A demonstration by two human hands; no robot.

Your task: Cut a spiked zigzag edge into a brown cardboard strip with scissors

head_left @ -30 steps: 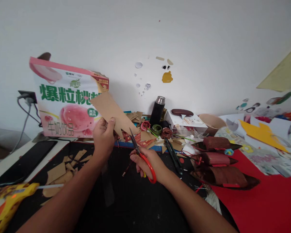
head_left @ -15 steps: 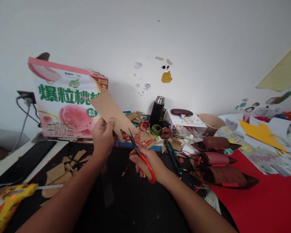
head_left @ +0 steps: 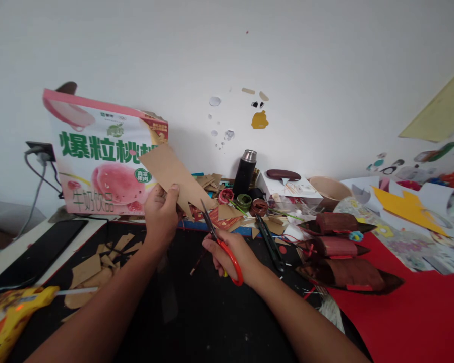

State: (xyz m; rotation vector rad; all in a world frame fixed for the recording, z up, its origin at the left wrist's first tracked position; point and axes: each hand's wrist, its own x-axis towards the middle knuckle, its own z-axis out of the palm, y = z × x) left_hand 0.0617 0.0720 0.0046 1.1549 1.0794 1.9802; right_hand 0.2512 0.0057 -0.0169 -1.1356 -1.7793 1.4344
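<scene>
My left hand (head_left: 162, 212) pinches a long piece of brown cardboard (head_left: 176, 174) between thumb and fingers, holding it tilted above the black work surface (head_left: 196, 312). In my right hand (head_left: 234, 254) is a pair of scissors (head_left: 227, 252) with red and yellow handles. Their dark blades point up and away, with the tip near the lower right end of the cardboard. Whether the blades touch it I cannot tell. Some fingers of my right hand are hidden behind the handle.
Cardboard scraps (head_left: 89, 272) and a yellow glue gun (head_left: 26, 307) lie left, near a black phone (head_left: 38, 252). A pink drink carton (head_left: 106, 151) stands behind. A utility knife (head_left: 269, 242), a black thermos (head_left: 245, 171) and several brown boat-shaped models (head_left: 348, 275) are on the right.
Hardly anything differs. The cardboard and both hands keep nearly the same place, and the view has shifted very slightly.
</scene>
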